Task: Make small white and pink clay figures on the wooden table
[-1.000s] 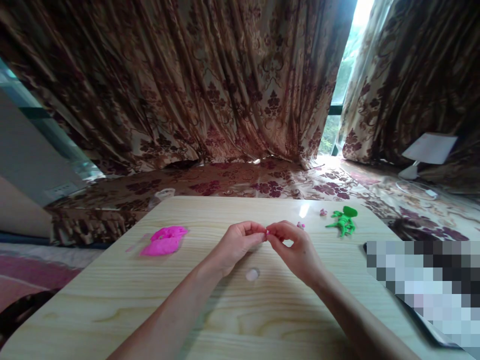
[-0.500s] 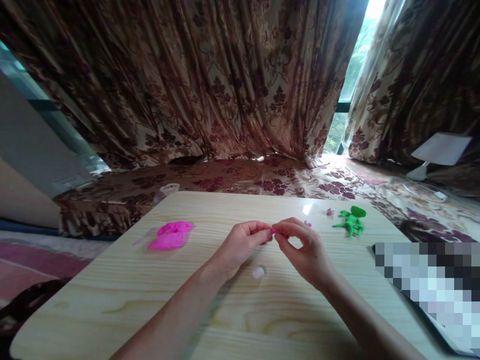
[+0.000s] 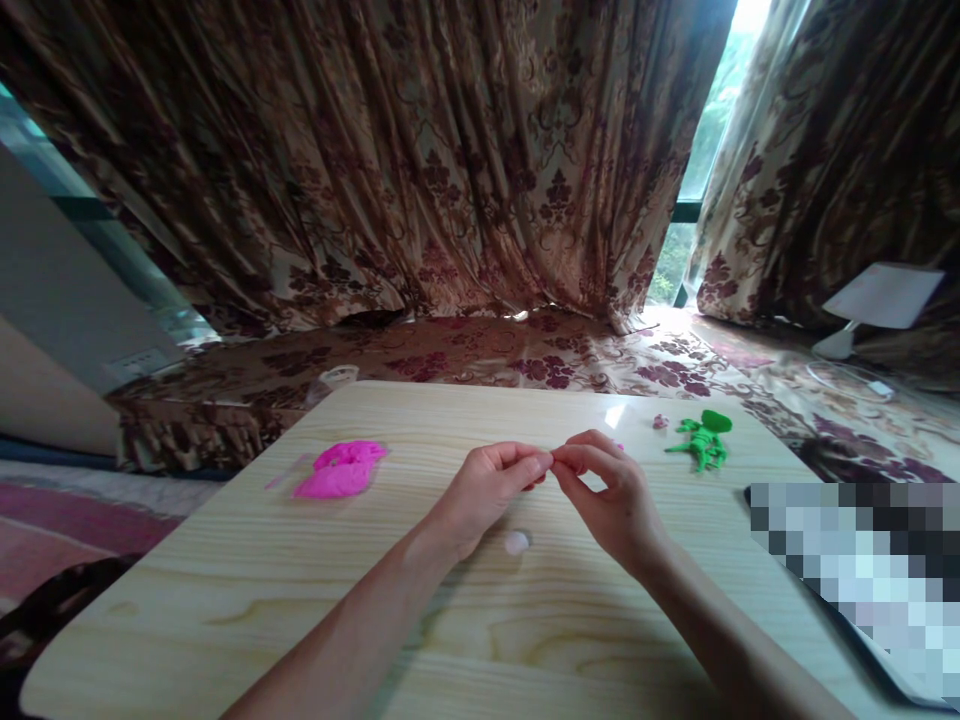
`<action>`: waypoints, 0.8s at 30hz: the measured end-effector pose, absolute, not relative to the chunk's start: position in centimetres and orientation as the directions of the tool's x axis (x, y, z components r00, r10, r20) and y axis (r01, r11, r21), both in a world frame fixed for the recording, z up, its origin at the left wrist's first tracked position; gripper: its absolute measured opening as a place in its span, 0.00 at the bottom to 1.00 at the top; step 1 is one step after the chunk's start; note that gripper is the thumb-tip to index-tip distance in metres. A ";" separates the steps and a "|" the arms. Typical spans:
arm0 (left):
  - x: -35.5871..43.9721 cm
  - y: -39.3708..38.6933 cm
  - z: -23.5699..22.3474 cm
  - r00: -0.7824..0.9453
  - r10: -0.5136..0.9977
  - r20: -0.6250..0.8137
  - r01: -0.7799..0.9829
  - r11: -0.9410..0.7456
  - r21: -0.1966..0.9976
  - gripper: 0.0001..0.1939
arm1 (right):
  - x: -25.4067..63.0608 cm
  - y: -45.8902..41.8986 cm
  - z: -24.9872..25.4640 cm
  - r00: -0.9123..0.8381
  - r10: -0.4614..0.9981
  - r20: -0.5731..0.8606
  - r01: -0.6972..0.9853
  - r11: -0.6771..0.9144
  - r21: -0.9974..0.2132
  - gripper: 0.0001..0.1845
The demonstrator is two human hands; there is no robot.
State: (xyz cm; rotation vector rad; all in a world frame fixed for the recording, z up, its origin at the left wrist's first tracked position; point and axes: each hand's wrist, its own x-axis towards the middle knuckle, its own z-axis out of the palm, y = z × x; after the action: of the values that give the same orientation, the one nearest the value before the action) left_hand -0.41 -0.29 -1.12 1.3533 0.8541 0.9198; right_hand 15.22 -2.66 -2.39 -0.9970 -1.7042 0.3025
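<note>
The left hand (image 3: 486, 490) and the right hand (image 3: 619, 505) are meeting above the middle of the pale wooden table (image 3: 247, 560), each pressing thumb and forefinger together, with the fingertips touching or nearly so. Whatever may be sitting between the tips is hidden, so what they are pinching cannot be told. Just nearer than the hands, a small white piece (image 3: 517, 543) is lying on the table, between the forearms. It is looking light and perhaps soft enough to dent, so a gentle pinch across its sides would likely suit it. Well to the left, a bright pink lump (image 3: 341, 480) is resting with a creased, folded surface; it is probably soft, light and easily squashed, so taking hold at its thicker near part should be safest. Beyond the right hand, a pink bit (image 3: 619, 447) is barely showing, and a mottled pink piece (image 3: 660, 422) is lying near a green figure (image 3: 703, 450), whose thin limbs are looking bendable and fragile; its body would be the better hold. Counting up, two hands are showing, along with one white piece, one pink lump, two smaller pinkish pieces, one green figure and, farther right, one lamp (image 3: 881, 297).
</note>
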 end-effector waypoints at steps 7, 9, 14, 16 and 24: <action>-0.6 -0.2 -1.0 0.422 0.906 -0.035 -0.117 0.092 0.989 0.12 | 15.0 -2.9 -2.0 -0.080 0.764 0.640 0.414 0.610 -0.676 0.08; -0.6 -0.1 -1.0 0.421 0.907 -0.035 -0.115 0.092 0.989 0.12 | 15.0 -2.9 -2.0 -0.049 0.778 0.626 0.412 0.587 -0.697 0.07; -0.3 -0.2 -1.2 0.420 0.907 -0.021 -0.091 0.065 0.994 0.11 | 15.0 -2.8 -2.2 -0.025 0.771 0.636 0.408 0.589 -0.698 0.05; -0.3 -0.3 -1.2 0.442 0.897 -0.019 -0.109 0.075 0.991 0.10 | 15.0 -2.8 -2.2 -0.042 0.758 0.651 0.406 0.608 -0.682 0.06; -0.5 -0.5 -0.8 0.497 0.864 -0.077 -0.249 0.228 0.941 0.11 | 14.9 -2.9 -2.3 -0.050 0.732 0.680 0.410 0.636 -0.654 0.10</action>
State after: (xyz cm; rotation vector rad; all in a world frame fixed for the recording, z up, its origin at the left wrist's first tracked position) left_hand -0.50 -0.47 -0.84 1.0736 0.7012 0.8599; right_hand 14.93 -2.88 -2.34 -0.9476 -1.6746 0.3383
